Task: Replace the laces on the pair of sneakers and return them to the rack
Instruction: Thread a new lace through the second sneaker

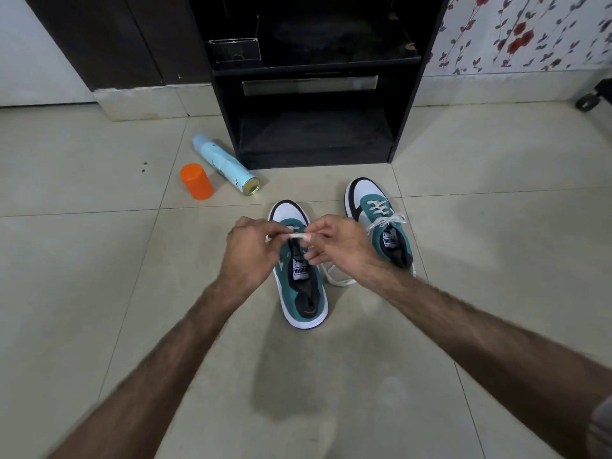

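Two teal, white and black sneakers stand on the tiled floor, toes pointing at the rack. Over the left sneaker (pixel 303 293), my left hand (pixel 253 248) and my right hand (pixel 337 243) each pinch the white lace (pixel 297 235) above its eyelets. A loose loop of that lace (pixel 337 279) trails on the floor under my right wrist. The right sneaker (pixel 377 223) is laced, its white lace tied in a bow. The black shoe rack (pixel 314 127) stands just beyond the shoes with open shelves.
A light blue spray can (pixel 225 164) lies on its side left of the rack, with an orange cap (pixel 196 181) beside it. A floral curtain (pixel 530 31) hangs at the upper right, a black caster wheel (pixel 587 102) below it. A dark wooden cabinet (pixel 109 38) stands at the upper left.
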